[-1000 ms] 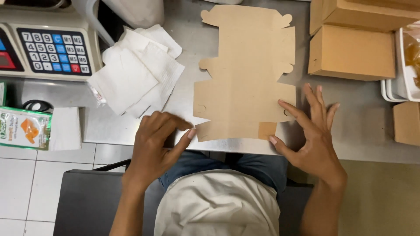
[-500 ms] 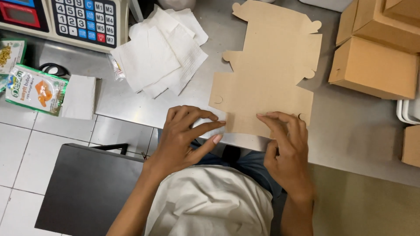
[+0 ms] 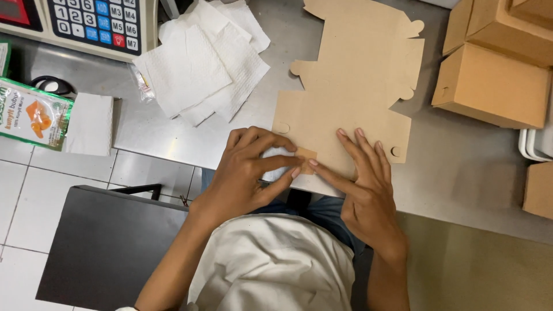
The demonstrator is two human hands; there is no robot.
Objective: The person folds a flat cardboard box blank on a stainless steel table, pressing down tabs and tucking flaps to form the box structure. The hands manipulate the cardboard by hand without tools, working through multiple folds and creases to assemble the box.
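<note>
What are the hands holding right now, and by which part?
Left hand pinches a small tab at the near edge of the flat cardboard box blank; right hand presses flat beside it.

A flat brown cardboard box blank (image 3: 351, 98) lies unfolded on the steel counter (image 3: 461, 173), its near flap seemingly bent up.

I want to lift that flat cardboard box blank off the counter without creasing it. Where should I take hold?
Probably the near edge of the box blank, coming from the person's side: it lies flat, but that edge overhangs the counter, where the left hand and right hand press it.
</note>
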